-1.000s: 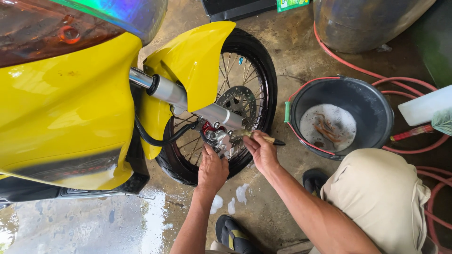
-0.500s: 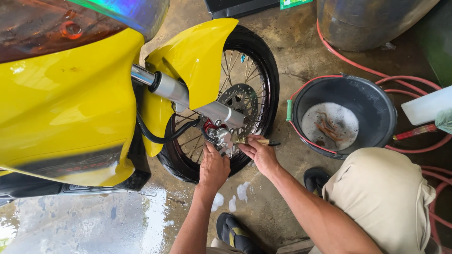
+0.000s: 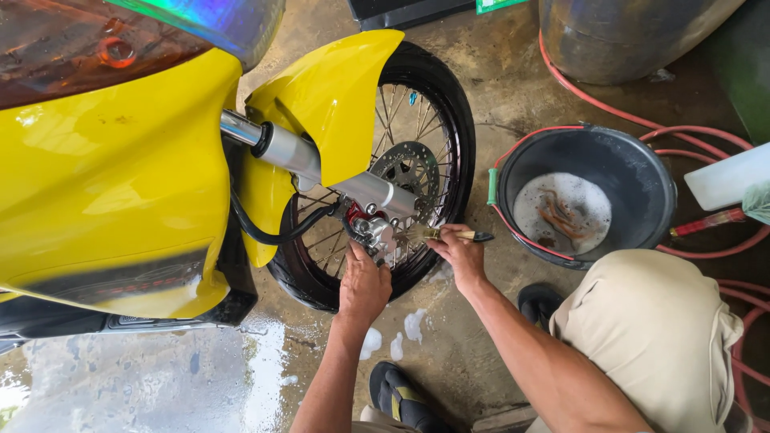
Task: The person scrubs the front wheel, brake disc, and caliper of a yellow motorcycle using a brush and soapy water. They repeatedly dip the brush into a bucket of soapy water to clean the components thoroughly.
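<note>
Wet concrete floor [image 3: 200, 377] carries everything, with soap foam near its lower edge. On it stands a yellow motorbike [image 3: 112, 176], filling the left side, with its spoked front wheel [image 3: 417, 152] at the middle. A black bucket [image 3: 634, 172] with soapy water sits to the right of the wheel, and a red hose [image 3: 609, 108] curls around it. The left hand [image 3: 362, 285] rests on the wheel's lower rim, fingers curled over the brake caliper [image 3: 373, 232]. The right hand [image 3: 459, 252] pinches a small brush [image 3: 457, 235], bristles touching the caliper.
</note>
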